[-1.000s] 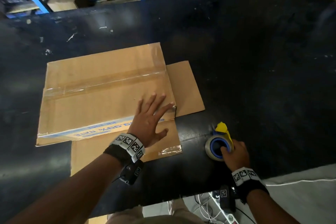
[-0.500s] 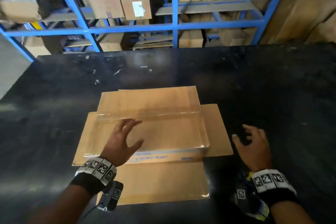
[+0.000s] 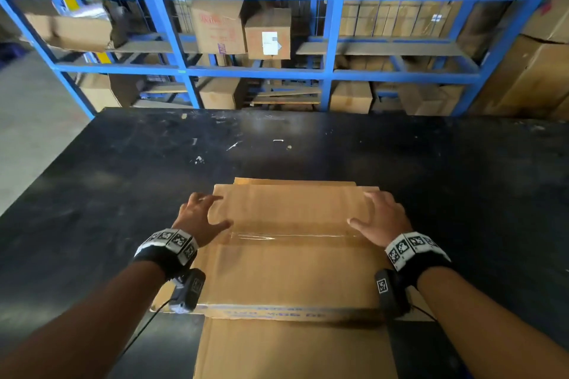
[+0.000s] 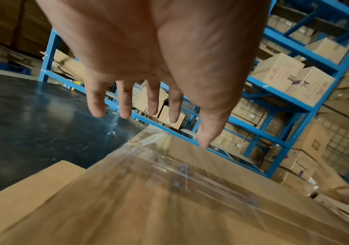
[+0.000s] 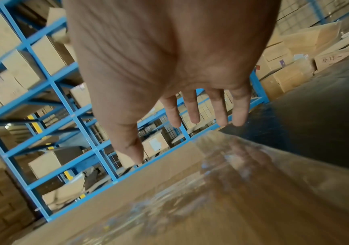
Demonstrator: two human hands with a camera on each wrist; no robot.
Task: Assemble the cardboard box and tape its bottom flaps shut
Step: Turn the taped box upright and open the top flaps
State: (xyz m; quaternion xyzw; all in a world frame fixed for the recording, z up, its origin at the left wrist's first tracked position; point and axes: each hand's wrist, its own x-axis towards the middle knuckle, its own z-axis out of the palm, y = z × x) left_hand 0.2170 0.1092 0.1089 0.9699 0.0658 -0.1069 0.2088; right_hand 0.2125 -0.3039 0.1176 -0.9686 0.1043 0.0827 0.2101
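Observation:
A flattened cardboard box (image 3: 289, 271) lies on the black table (image 3: 92, 194) right in front of me, with a strip of clear tape (image 3: 292, 236) across it. My left hand (image 3: 200, 215) hovers at the box's left edge, fingers spread and straight. At the right edge, my right hand (image 3: 378, 215) mirrors it. In the left wrist view the left hand (image 4: 154, 99) hangs just above the box (image 4: 169, 207) and holds nothing. The right wrist view shows the right hand (image 5: 192, 107) likewise empty over the box (image 5: 211, 207). No tape roll is in view.
Behind the table's far edge stands a blue steel rack (image 3: 332, 71) full of cartons. More cartons (image 3: 535, 77) are stacked at the right. Grey floor (image 3: 30, 138) lies to the left of the table.
My right hand let go of the tape roll and came to the box's right edge. My left hand slid from the box's middle to its left edge. The head view tilted up.

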